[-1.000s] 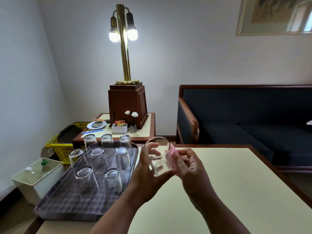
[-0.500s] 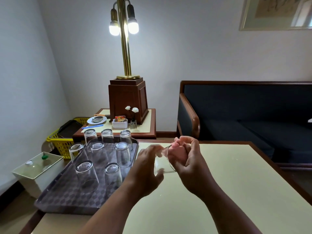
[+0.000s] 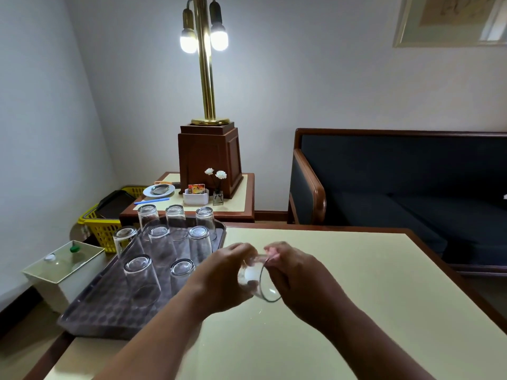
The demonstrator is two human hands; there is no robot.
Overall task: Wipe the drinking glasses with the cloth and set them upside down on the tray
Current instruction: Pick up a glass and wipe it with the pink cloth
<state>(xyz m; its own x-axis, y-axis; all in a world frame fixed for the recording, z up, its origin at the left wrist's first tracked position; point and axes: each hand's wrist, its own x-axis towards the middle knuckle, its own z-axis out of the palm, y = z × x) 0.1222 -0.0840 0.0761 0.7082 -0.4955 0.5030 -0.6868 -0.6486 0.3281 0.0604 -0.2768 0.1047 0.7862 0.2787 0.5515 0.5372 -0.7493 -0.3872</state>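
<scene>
Eight glasses already stand mouth down on the tray, and you hold a ninth glass just right of the tray, above the table. A second ago you had it raised with its mouth turned toward you; since then you have lowered it and rolled it over. It now lies tilted, base toward the tray and mouth facing away from the tray, toward your right hand. Your left hand has its fingers curled round the base end and grips it. Your right hand's fingers are bunched at the top of the rim and pinch the cloth, of which only a pink scrap shows; half a second ago more of it showed, pressed against the glass. Whether any cloth reaches inside the glass I cannot tell. I judge that you are working round the rim, late in wiping this glass; turning it fully mouth down and setting it on the bare near end of the tray is not yet done
</scene>
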